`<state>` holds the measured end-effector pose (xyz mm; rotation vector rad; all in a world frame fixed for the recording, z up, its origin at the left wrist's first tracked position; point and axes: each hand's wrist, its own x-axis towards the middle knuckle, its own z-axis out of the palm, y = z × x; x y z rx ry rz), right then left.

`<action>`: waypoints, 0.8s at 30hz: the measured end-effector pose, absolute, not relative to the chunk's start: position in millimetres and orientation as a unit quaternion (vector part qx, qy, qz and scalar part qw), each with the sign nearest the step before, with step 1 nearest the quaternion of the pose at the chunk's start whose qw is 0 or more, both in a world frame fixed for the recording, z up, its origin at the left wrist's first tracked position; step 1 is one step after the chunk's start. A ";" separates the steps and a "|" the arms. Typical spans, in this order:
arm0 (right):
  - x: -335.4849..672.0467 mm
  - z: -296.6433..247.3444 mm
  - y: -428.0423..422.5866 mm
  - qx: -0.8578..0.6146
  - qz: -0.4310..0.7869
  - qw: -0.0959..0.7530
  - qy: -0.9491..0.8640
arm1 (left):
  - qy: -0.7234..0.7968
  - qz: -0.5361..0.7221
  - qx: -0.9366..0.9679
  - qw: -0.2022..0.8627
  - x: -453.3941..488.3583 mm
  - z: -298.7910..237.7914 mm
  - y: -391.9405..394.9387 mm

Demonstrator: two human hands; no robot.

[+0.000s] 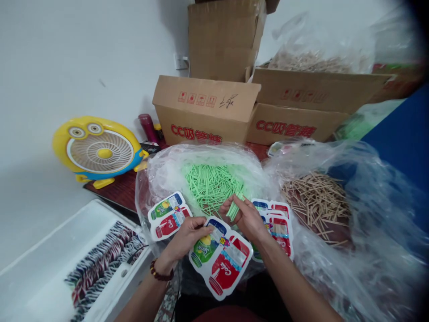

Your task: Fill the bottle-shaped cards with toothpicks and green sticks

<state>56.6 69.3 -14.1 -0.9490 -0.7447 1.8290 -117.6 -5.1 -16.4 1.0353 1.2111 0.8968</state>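
Observation:
My left hand (191, 231) pinches the upper left edge of a jar-shaped printed card pack (228, 268) showing green Sprite and red Cola pictures. In my right hand (247, 217) is a small bundle of thin green sticks (236, 206), gripped between thumb and fingers just above the card pack. Behind it lies a heap of the same green sticks (211, 183) on clear plastic. Another card pack (170, 215) rests left of my left hand. Several more card packs (279, 223) overlap beside my right wrist, partly covered by my forearm.
Brown sticks (318, 201) lie heaped at right amid crumpled clear plastic (375, 214). Cardboard boxes (204, 107) line the back. A yellow fan (105, 150) stands at the left, above a white foam box (43, 250) holding rows of striped packs (103, 264).

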 end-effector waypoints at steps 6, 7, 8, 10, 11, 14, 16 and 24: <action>66.9 1.8 50.1 -0.363 0.692 0.441 -0.442 | 0.499 0.357 0.445 0.652 -116.8 -13.3 -5.8; 70.6 1.9 48.5 -0.370 0.650 0.400 -0.530 | 0.502 0.354 0.446 0.650 -116.9 -14.0 -5.1; 74.1 1.6 47.1 -0.376 0.600 0.355 -0.611 | 0.507 0.354 0.448 0.646 -117.0 -14.8 -4.2; 79.4 -0.8 45.1 -0.380 0.501 0.282 -0.724 | 0.514 0.354 0.456 0.634 -117.0 -16.1 -1.9; 80.7 -3.0 44.6 -0.380 0.461 0.264 -0.757 | 0.516 0.352 0.462 0.630 -116.8 -16.6 -0.7; 79.6 -12.7 44.2 -0.368 0.385 0.227 -0.815 | 0.522 0.348 0.479 0.614 -115.2 -18.3 1.7; 77.5 -18.3 44.6 -0.366 0.365 0.213 -0.829 | 0.527 0.346 0.499 0.594 -113.7 -19.5 1.7; 84.2 -2.0 47.4 -0.382 0.497 0.278 -0.728 | 0.526 0.326 0.600 0.507 -113.0 -17.4 -2.3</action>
